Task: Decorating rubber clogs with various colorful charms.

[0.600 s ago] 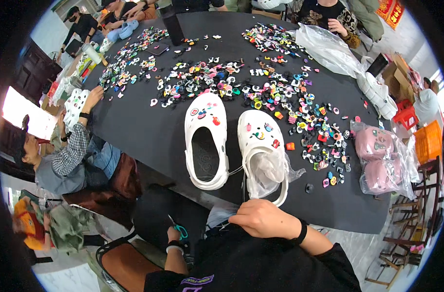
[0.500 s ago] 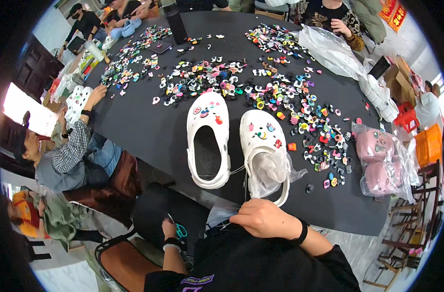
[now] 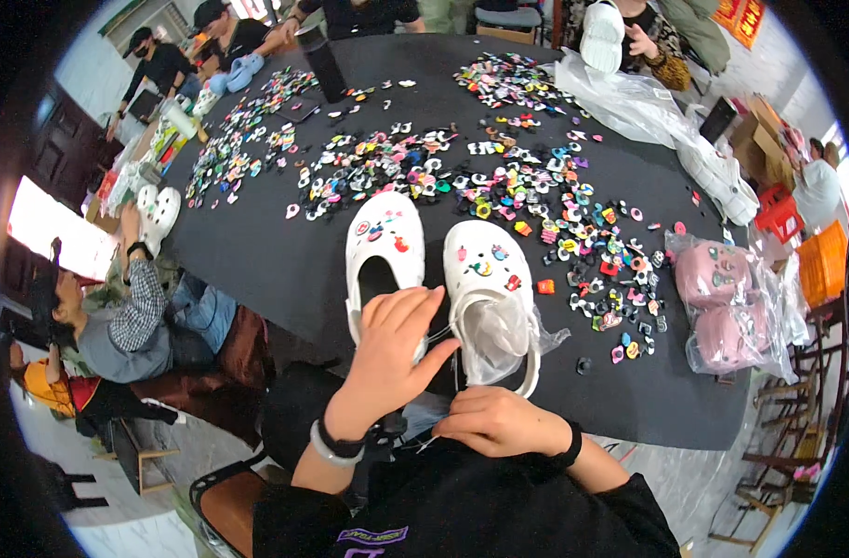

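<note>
Lengthwise, the left white clog [image 3: 392,232] lay on the black table [image 3: 266,246], toe pointing forward, heel end behind the left hand [image 3: 384,361], the nearer one, its fingers stretched out and thumb apart; contact was unclear. Beside it lay the right white clog [image 3: 478,263]; near its heel, the right hand's [image 3: 506,423] fingers appeared pinched on a thin white strand [image 3: 425,444].

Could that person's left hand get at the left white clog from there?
Probably yes: the left hand looks empty and spread over the left white clog, with nothing visible between them.
</note>
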Demonstrator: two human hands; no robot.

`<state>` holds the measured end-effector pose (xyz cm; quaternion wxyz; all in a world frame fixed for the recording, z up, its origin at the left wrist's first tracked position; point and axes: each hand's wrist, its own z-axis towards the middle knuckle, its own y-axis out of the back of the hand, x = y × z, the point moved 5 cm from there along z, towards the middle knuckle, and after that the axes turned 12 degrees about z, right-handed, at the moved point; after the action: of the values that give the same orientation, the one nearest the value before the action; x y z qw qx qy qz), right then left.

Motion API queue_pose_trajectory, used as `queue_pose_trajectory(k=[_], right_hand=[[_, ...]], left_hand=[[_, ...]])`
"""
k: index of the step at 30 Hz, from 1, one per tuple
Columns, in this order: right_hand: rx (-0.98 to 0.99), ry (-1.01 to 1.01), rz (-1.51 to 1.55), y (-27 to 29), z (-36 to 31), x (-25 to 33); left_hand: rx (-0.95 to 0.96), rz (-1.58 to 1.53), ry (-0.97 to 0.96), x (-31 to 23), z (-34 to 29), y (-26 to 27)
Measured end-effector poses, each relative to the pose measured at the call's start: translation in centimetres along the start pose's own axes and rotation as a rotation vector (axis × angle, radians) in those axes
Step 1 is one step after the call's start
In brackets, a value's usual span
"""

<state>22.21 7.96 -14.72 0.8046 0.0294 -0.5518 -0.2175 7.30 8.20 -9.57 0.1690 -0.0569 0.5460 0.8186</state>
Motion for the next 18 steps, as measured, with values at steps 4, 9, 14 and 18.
queue_pose_trajectory(k=[4,9,14,18], right_hand=[[-0.043,0.067,-0.001,0.4,-0.2,0.1],[-0.028,0.048,0.071,0.5,-0.6,-0.3],[0.025,0.032,0.237,0.6,-0.4,0.9],[0.09,0.016,0.47,0.7,-0.4,2.0]], left_hand=[[-0.075,-0.034,-0.013,0.1,0.8,-2.3],[0.136,-0.473,0.238,0.6,-0.4,-2.6],[0.082,-0.301,0.141,0.6,-0.4,-2.9],[0.025,-0.196,0.112,0.1,-0.3,-2.8]])
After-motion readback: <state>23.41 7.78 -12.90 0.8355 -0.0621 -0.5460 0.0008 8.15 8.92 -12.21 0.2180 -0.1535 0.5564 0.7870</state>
